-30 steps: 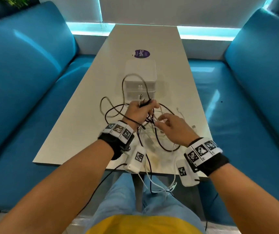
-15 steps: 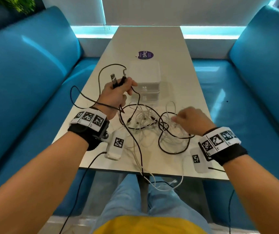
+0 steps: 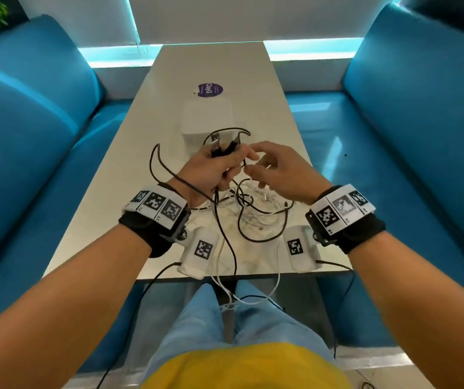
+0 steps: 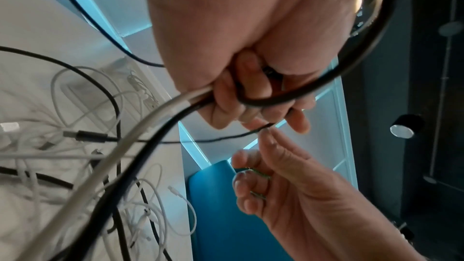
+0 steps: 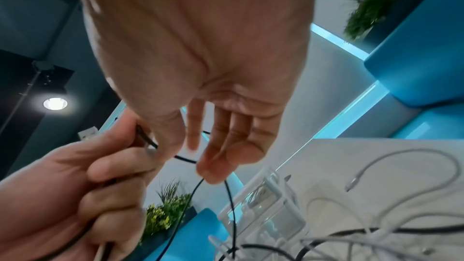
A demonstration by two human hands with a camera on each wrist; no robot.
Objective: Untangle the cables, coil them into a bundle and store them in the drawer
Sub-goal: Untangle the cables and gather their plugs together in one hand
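My left hand (image 3: 229, 162) is raised over the table's middle, fist curled round a black cable (image 3: 169, 175) whose two plug ends (image 3: 216, 146) stick up above the knuckles. In the left wrist view the fist (image 4: 241, 102) also clamps a white cable (image 4: 140, 136). My right hand (image 3: 253, 161) hovers just to the right with fingers extended; a thin strand of black cable (image 5: 232, 215) hangs off its fingertips (image 5: 209, 176). Below both hands lies a tangle of white and black cables (image 3: 256, 211). The white drawer unit (image 3: 207, 119) stands behind them, closed.
The pale table (image 3: 107, 220) runs between two blue sofas, left (image 3: 28, 136) and right (image 3: 421, 122). A purple sticker (image 3: 210, 89) lies beyond the drawer unit. Several cables (image 3: 225, 290) droop over the near edge onto my lap.
My left hand swung back from the left to the centre with the black cable. My right hand lifted off the tangle and came up beside the left hand.
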